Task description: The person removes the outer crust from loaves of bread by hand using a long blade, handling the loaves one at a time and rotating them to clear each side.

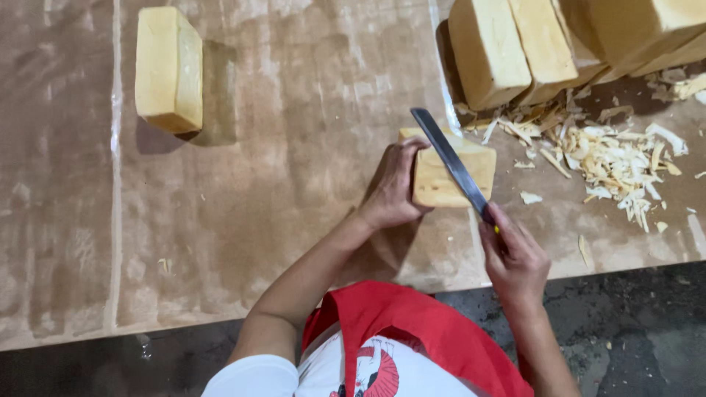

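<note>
My left hand [393, 187] grips the left side of a pale yellow block [441, 180] that stands on the brown paper-covered table [294, 110]. In my right hand [515, 257] I hold a knife by its handle. The dark knife blade [450, 162] lies slanted across the top of the block, its tip pointing up and left. A heap of pale shavings [610, 158] lies just right of the block.
One separate yellow block [169, 70] stands at the far left of the table. Several more yellow blocks [515, 44] lean together at the top right. The table's front edge runs below my hands, with dark floor [632, 331] beyond it.
</note>
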